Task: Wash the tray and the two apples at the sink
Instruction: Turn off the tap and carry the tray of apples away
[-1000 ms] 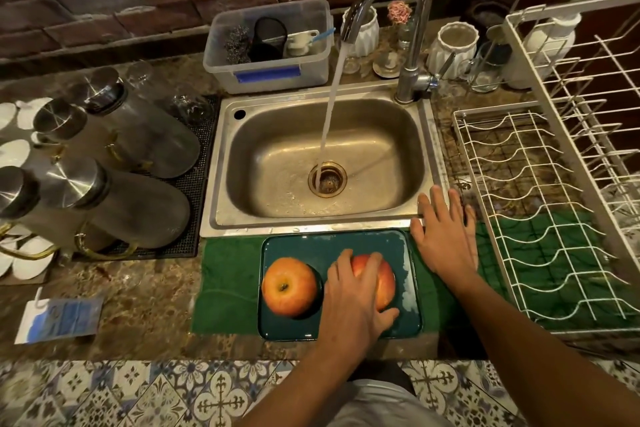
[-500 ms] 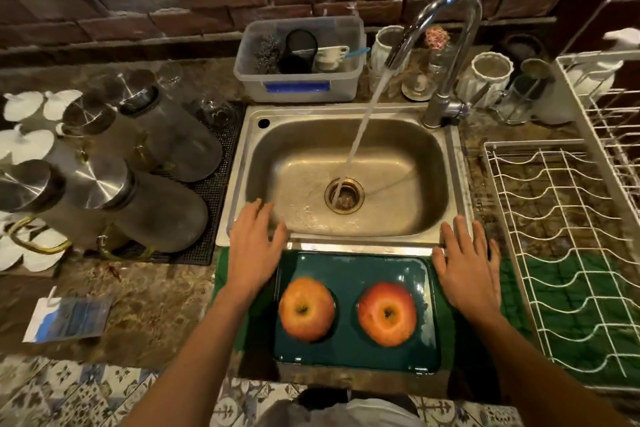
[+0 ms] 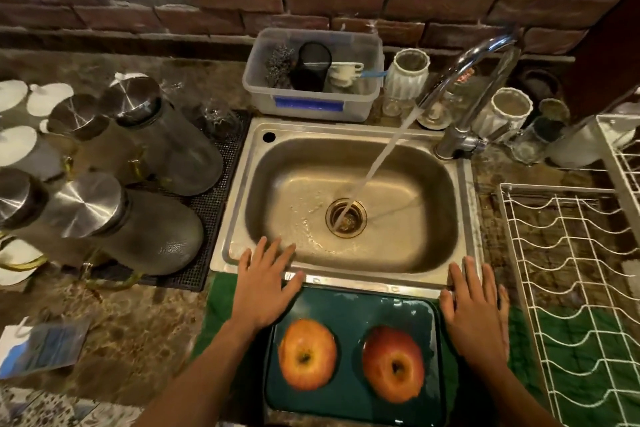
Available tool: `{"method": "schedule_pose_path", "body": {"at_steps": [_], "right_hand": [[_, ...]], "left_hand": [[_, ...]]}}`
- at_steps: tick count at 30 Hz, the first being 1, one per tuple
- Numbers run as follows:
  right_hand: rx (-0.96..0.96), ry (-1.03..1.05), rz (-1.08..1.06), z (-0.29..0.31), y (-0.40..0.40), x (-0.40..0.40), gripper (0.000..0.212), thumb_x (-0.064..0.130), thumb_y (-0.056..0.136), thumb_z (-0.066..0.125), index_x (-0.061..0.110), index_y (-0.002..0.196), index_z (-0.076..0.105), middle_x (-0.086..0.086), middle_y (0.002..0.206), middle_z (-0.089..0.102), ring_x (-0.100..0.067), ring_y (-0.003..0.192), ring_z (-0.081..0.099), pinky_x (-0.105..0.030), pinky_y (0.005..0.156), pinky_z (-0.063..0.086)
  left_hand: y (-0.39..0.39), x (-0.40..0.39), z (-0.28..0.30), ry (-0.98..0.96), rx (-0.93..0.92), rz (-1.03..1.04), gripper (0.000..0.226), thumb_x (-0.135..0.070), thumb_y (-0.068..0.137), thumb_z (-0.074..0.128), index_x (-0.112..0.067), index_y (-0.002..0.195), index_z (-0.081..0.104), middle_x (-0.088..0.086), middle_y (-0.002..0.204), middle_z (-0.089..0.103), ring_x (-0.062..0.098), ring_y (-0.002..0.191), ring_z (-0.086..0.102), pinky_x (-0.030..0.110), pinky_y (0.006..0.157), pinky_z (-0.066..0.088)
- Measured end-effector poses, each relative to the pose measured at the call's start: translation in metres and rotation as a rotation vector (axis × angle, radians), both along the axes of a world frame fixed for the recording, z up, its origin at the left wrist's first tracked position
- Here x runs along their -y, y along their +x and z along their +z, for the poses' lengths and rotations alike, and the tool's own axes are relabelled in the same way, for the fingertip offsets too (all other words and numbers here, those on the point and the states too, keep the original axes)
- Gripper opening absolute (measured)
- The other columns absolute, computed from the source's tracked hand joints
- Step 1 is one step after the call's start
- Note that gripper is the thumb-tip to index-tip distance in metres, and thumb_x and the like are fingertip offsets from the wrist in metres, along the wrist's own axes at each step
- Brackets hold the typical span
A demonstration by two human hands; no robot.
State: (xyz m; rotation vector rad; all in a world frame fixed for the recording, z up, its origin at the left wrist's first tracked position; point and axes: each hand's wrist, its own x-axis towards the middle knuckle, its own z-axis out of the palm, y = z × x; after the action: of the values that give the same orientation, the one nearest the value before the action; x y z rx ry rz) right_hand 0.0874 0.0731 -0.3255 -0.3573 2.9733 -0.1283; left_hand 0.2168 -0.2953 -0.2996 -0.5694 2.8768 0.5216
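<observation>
Low in the frame's centre, a dark green rectangular tray (image 3: 353,402) holds two red-yellow apples (image 3: 307,354) (image 3: 393,363) side by side. The left hand (image 3: 263,288) and right hand (image 3: 476,315) lie flat, fingers spread, flanking it. Above, water runs into the steel sink (image 3: 349,166).

Left hand (image 3: 265,282) and right hand (image 3: 476,310) both flat, palms down, fingers spread and pointing forward, empty; bare forearms extend toward the camera.
</observation>
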Motion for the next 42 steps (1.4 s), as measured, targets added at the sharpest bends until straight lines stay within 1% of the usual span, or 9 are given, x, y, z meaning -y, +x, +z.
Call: {"method": "schedule_pose_path", "body": {"at_steps": [6, 11, 15, 17, 22, 26, 30, 33, 42], "right_hand": [[0.030, -0.048, -0.030, 0.011, 0.002, 0.006, 0.064, 0.047, 0.093, 0.029, 0.023, 0.152, 0.041, -0.002, 0.166, 0.027, -0.025, 0.155, 0.011, -0.049, 0.123, 0.006], [-0.063, -0.445, -0.167, 0.043, -0.040, 0.045, 0.047, 0.027, 0.093, 0.043, 0.000, 0.127, 0.061, -0.021, 0.134, 0.060, -0.039, 0.126, 0.051, -0.051, 0.111, 0.034], [0.066, -0.887, -0.455, 0.081, -0.112, 0.082, 0.048, 0.030, 0.102, 0.042, 0.015, 0.148, 0.045, -0.009, 0.147, 0.050, -0.015, 0.127, 0.045, -0.031, 0.101, 0.031], [0.087, -1.028, -0.544, 0.091, -0.156, 0.092, 0.051, 0.030, 0.103, 0.039, 0.014, 0.152, 0.040, -0.007, 0.152, 0.046, -0.017, 0.134, 0.043, -0.027, 0.105, 0.028], [0.131, -1.212, -0.702, 0.097, -0.247, 0.097, 0.022, 0.031, 0.102, 0.033, 0.024, 0.118, 0.047, 0.000, 0.120, 0.045, -0.017, 0.110, 0.042, -0.036, 0.102, 0.036], [0.197, -1.230, -0.723, 0.086, -0.271, 0.094, 0.026, 0.038, 0.100, 0.035, 0.026, 0.120, 0.045, 0.000, 0.117, 0.047, -0.015, 0.103, 0.048, -0.040, 0.105, 0.044], [0.170, -1.233, -0.737, 0.079, -0.276, 0.096, 0.056, 0.036, 0.103, 0.036, 0.005, 0.149, 0.040, -0.009, 0.125, 0.052, -0.017, 0.100, 0.053, -0.035, 0.096, 0.043], [0.165, -1.253, -0.738, 0.078, -0.276, 0.097, 0.055, 0.035, 0.103, 0.036, 0.019, 0.155, 0.034, -0.013, 0.155, 0.043, -0.025, 0.134, 0.047, -0.041, 0.117, 0.033], [0.176, -1.298, -0.782, 0.081, -0.271, 0.099, 0.062, 0.042, 0.096, 0.040, 0.030, 0.156, 0.032, -0.006, 0.156, 0.043, -0.022, 0.134, 0.046, -0.037, 0.113, 0.035]], "left_hand": [[0.000, 0.002, -0.004, 0.011, -0.004, -0.009, 0.075, -0.073, 0.093, 0.020, -0.034, 0.154, 0.040, 0.001, 0.164, 0.033, 0.023, 0.155, 0.016, 0.052, 0.122, 0.012], [0.002, 0.003, -0.007, -0.007, -0.007, -0.017, 0.076, -0.075, 0.094, 0.016, -0.035, 0.154, 0.039, -0.001, 0.165, 0.031, 0.021, 0.155, 0.015, 0.051, 0.122, 0.014], [0.001, 0.004, -0.009, 0.005, -0.019, -0.013, 0.076, -0.078, 0.093, 0.016, -0.037, 0.153, 0.039, -0.003, 0.165, 0.030, 0.019, 0.155, 0.014, 0.050, 0.122, 0.012], [0.001, 0.004, -0.010, 0.002, -0.020, -0.013, 0.076, -0.078, 0.093, 0.016, -0.037, 0.153, 0.039, -0.003, 0.165, 0.031, 0.019, 0.155, 0.015, 0.050, 0.121, 0.013], [0.001, 0.004, -0.012, -0.001, -0.032, -0.001, 0.074, -0.077, 0.094, 0.020, -0.036, 0.151, 0.043, -0.002, 0.162, 0.036, 0.020, 0.154, 0.019, 0.050, 0.120, 0.017], [0.001, 0.004, -0.012, -0.007, -0.026, 0.003, 0.074, -0.076, 0.094, 0.020, -0.036, 0.151, 0.044, -0.003, 0.162, 0.036, 0.020, 0.154, 0.018, 0.050, 0.121, 0.017], [0.001, 0.004, -0.011, -0.002, -0.024, 0.008, 0.074, -0.076, 0.094, 0.019, -0.036, 0.151, 0.043, -0.004, 0.163, 0.035, 0.019, 0.154, 0.017, 0.049, 0.122, 0.015], [0.000, 0.004, -0.011, -0.006, -0.016, 0.010, 0.074, -0.077, 0.094, 0.018, -0.037, 0.151, 0.042, -0.004, 0.163, 0.035, 0.019, 0.154, 0.016, 0.049, 0.122, 0.014], [0.000, 0.004, -0.011, -0.005, -0.007, 0.007, 0.071, -0.075, 0.094, 0.019, -0.038, 0.151, 0.040, -0.003, 0.161, 0.038, 0.020, 0.154, 0.018, 0.047, 0.120, 0.013]]}}
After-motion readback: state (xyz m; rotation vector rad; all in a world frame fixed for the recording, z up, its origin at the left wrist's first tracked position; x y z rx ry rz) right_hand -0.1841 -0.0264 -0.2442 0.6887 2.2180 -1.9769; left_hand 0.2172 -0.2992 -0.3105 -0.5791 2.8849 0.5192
